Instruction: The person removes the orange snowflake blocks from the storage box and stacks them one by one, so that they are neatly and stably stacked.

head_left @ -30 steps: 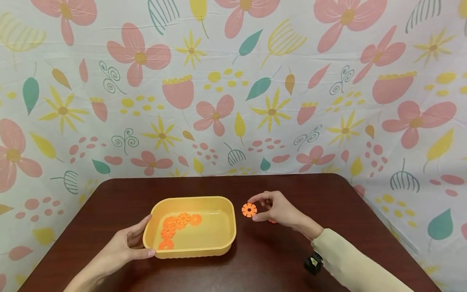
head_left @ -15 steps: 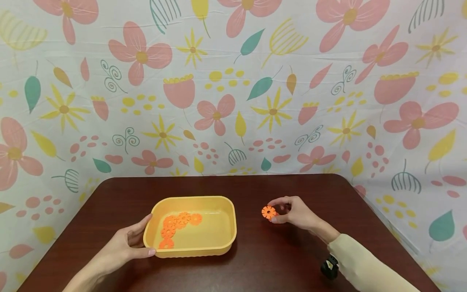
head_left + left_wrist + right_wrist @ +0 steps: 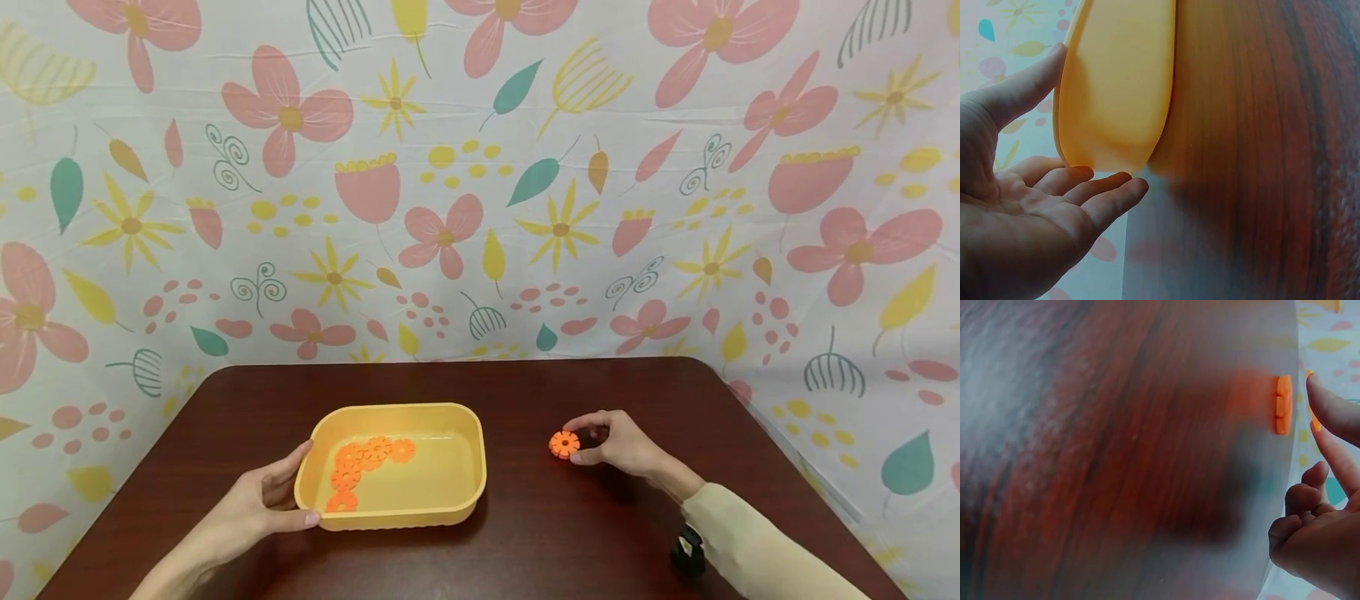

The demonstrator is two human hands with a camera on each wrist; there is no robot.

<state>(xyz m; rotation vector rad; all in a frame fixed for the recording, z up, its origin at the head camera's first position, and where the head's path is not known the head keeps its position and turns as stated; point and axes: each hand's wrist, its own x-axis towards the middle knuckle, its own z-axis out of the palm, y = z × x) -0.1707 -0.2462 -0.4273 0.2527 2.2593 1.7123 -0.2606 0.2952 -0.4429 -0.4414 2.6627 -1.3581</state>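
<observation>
My left hand [image 3: 243, 510] grips the left end of a yellow plastic basin [image 3: 405, 520], thumb at the near corner and fingers along the end wall. In the left wrist view the fingertips lie against the basin's [image 3: 1116, 94] end. My right hand [image 3: 626, 446] pinches an orange notched plastic disc [image 3: 565, 444] by its edge between thumb and index finger. In the right wrist view a thicker-looking orange notched piece [image 3: 1283, 405] lies on the table close below the pinched disc [image 3: 1315, 422]. The other right fingers are curled in.
Several orange notched discs [image 3: 346, 477] lie in the left part of the basin, some overlapping. The basin stands on a dark brown table [image 3: 525, 542]. A flower-print cloth [image 3: 480, 167] hangs behind the table. A black device [image 3: 687, 552] sits at the right wrist.
My right hand has moved right and slightly down with the pinched disc, bringing it over the orange piece on the table. The left hand and basin have not moved.
</observation>
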